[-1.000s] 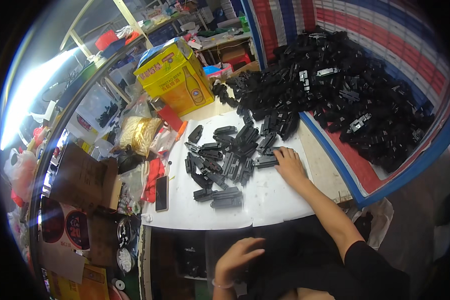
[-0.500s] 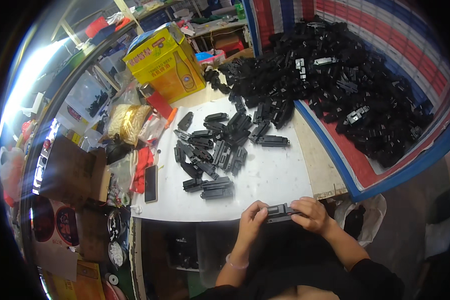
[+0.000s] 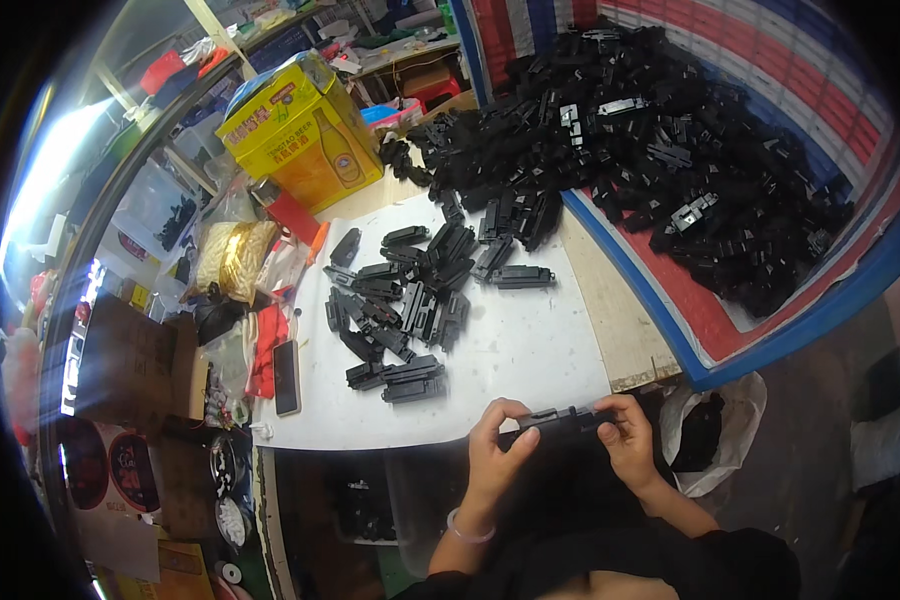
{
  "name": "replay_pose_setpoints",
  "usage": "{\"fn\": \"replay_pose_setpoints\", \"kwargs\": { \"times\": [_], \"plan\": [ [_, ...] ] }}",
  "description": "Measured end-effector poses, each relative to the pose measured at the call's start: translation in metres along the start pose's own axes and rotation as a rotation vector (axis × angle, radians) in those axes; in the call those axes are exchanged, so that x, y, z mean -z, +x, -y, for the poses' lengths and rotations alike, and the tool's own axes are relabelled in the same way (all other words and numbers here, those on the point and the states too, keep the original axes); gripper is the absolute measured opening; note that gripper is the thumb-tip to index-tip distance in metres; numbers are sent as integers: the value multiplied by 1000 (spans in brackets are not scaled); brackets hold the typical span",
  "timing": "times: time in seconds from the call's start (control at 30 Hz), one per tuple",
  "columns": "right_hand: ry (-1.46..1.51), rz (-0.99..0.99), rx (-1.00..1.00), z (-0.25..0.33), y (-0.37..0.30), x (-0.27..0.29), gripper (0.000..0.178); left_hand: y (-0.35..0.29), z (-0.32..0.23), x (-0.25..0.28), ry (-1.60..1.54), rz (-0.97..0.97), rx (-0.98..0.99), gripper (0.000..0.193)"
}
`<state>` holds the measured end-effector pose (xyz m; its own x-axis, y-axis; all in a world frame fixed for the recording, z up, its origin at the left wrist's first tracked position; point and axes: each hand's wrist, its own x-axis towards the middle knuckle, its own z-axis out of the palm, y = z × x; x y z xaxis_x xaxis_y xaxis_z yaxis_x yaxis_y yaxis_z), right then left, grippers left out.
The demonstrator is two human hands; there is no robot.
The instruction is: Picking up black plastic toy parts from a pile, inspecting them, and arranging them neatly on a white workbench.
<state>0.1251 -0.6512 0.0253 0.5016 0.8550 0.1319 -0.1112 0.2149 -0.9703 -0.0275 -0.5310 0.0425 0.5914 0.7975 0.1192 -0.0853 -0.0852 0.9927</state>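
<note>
My left hand (image 3: 498, 450) and my right hand (image 3: 630, 445) hold a long black plastic part (image 3: 562, 420) level between them, just beyond the table's front edge. Its left end is pinched between my left thumb and fingers; the right end is between my right thumb and fingers. Finer detail on the part is too dark to make out. On the white tabletop (image 3: 515, 360), to the left and farther off, lies a loose group of similar black plastic parts (image 3: 418, 310). Two or three of them (image 3: 410, 380) sit nearest to me.
A big heap of black parts (image 3: 650, 160) fills a striped fabric-lined bin (image 3: 705, 325) at the right. A phone (image 3: 287, 378) lies at the table's left edge. Behind stands a yellow carton (image 3: 295, 140). At lower right a white bag (image 3: 750, 420) holds something black.
The part has been turned in my hands, so its lighter recessed face shows less. My right hand has shifted its grip, and its thumb now shows. The whole view has swung slightly.
</note>
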Motion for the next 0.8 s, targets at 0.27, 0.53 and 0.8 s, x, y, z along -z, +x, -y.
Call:
{"fn": "replay_pose_setpoints", "kwargs": {
  "times": [0.27, 0.53, 0.8],
  "plan": [
    [36, 8, 51, 0, 1, -4, 34, -3, 2, -4, 5, 47, -3, 35],
    [-7, -10, -60, 1, -1, -4, 32, -4, -8, 4, 184, 54, -69, 25],
    [-106, 76, -23, -14, 7, 10, 28, -36, -30, 146, 878, 373, 259, 31]
  ]
}}
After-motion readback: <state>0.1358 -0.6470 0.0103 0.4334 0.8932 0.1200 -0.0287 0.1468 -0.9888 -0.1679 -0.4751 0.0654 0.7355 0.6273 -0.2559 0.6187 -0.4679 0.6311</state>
